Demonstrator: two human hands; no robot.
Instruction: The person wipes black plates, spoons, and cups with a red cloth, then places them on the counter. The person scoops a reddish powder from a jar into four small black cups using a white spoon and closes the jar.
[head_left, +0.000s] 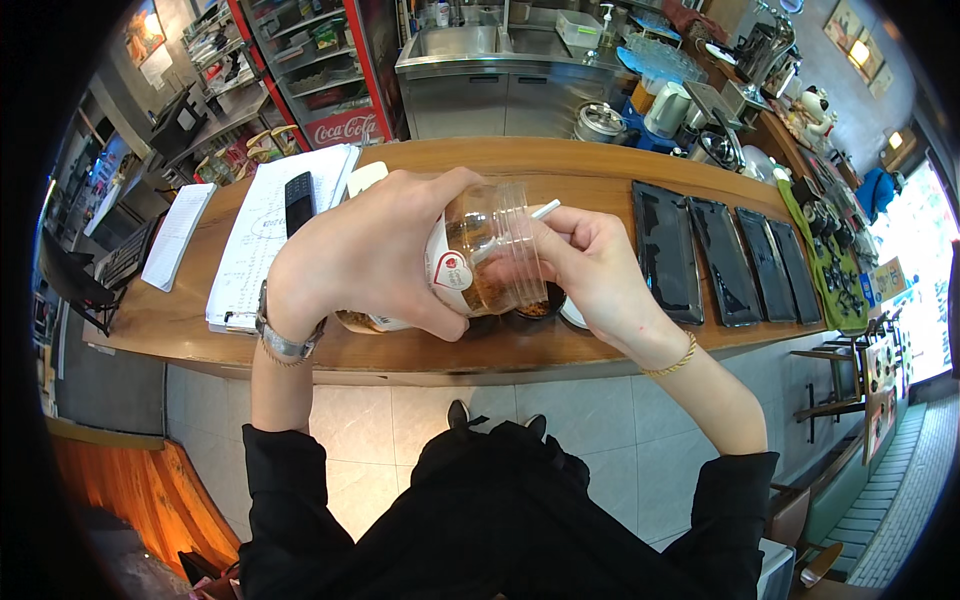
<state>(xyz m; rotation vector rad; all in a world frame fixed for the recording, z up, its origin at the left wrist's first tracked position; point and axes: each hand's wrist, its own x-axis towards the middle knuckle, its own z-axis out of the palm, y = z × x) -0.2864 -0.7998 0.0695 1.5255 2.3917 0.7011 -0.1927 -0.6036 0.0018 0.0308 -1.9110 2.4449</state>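
A clear plastic jar (487, 281) with a white label and a red heart on it is tilted over the wooden counter (450, 360), its threaded mouth towards the right. My left hand (367, 247) is wrapped around it. Reddish-brown flakes or granules lie inside. My right hand (600, 270) pinches a white spoon (546, 209), which reaches into the jar's mouth. Under the mouth a small dark bowl (536, 308) holds similar granules, partly hidden. A white round thing (573, 315) shows beside it. Another jar (360, 322) is mostly covered by my left hand.
Several black rectangular plates (664, 255) lie to the right, before a green cloth (817, 255) with small dark items. At left are a clipboard with papers (247, 247), a black handset (300, 202) and a notepad (176, 236). A steel sink (457, 43) stands beyond the counter.
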